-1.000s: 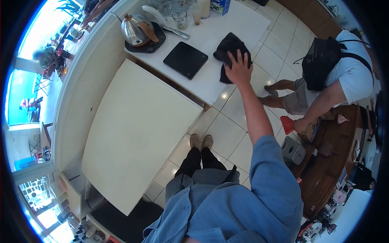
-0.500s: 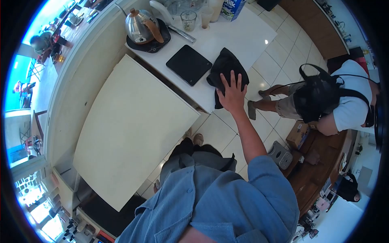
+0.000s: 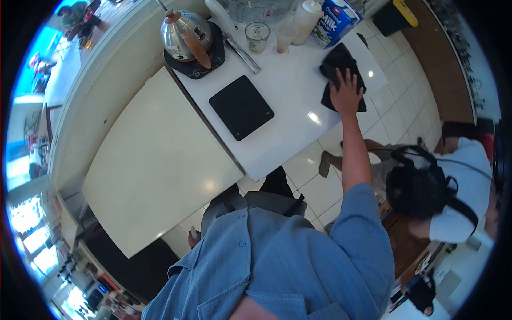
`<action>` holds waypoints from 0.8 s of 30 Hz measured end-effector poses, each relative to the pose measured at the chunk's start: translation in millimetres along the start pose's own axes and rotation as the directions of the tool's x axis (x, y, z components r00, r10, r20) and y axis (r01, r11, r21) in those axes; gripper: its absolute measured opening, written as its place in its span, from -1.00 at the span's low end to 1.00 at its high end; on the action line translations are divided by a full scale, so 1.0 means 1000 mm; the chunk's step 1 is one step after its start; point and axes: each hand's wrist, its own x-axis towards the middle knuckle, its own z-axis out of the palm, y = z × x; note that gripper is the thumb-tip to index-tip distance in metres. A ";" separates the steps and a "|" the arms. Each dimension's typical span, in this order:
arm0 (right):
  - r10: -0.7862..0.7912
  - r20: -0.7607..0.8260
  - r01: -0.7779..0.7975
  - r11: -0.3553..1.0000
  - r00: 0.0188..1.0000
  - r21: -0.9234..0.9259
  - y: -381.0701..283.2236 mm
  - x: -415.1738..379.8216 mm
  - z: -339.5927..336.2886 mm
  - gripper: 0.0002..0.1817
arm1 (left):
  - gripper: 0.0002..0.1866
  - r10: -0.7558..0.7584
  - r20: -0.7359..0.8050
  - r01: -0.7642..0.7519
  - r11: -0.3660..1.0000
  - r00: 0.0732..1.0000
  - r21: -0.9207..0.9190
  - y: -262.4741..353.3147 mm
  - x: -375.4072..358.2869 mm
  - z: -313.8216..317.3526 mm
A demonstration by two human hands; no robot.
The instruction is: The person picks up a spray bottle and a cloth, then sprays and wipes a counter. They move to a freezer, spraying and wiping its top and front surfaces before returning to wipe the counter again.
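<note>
Pressing flat on the black cloth point(image 3: 341, 74), the right hand point(image 3: 346, 96) has its grip wide, fingers spread, near the surface point(image 3: 288, 106) edge beside the milk carton point(image 3: 333, 18).

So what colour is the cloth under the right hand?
Black: the cloth under the right hand shows best in the head view.

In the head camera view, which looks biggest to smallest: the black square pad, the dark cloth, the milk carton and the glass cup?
1. Black square pad
2. Dark cloth, partly under the right hand, so perhaps larger than it shows
3. Milk carton
4. Glass cup
The fisheye lens makes the ranking approximate.
</note>
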 end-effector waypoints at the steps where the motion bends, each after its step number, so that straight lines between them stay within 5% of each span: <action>1: -0.003 -0.074 0.005 1.000 0.997 0.026 0.012 0.011 0.008 -0.40 | -0.80 -0.028 -0.018 0.028 1.000 0.999 -0.010 0.007 -0.017 0.012; 4: -0.018 -0.146 0.066 0.941 0.989 0.332 0.028 -0.002 0.025 -0.39 | -0.80 -0.083 -0.071 0.080 0.996 0.994 -0.050 0.024 -0.060 0.045; 8: -0.356 -0.075 0.359 0.870 0.932 0.337 -0.035 -0.080 -0.013 -0.25 | -0.81 -0.186 -0.106 0.171 0.975 0.977 -0.143 0.044 -0.115 0.080; 10: -0.461 0.080 0.397 0.830 0.884 0.392 -0.070 -0.092 -0.038 -0.25 | -0.81 -0.224 -0.113 0.204 0.965 0.968 -0.167 0.050 -0.136 0.091; 13: -0.510 0.083 0.432 0.794 0.856 0.428 -0.088 -0.071 -0.042 -0.26 | -0.81 -0.246 -0.106 0.224 0.957 0.963 -0.184 0.058 -0.152 0.101; 18: -0.552 -0.007 0.508 0.763 0.834 0.400 -0.052 -0.018 -0.032 -0.27 | -0.81 -0.253 -0.102 0.229 0.953 0.962 -0.200 0.065 -0.163 0.107; 24: -0.612 0.112 0.549 0.765 0.783 0.338 0.024 -0.021 -0.045 -0.24 | -0.82 -0.221 -0.118 0.192 0.956 0.968 -0.220 0.065 -0.164 0.109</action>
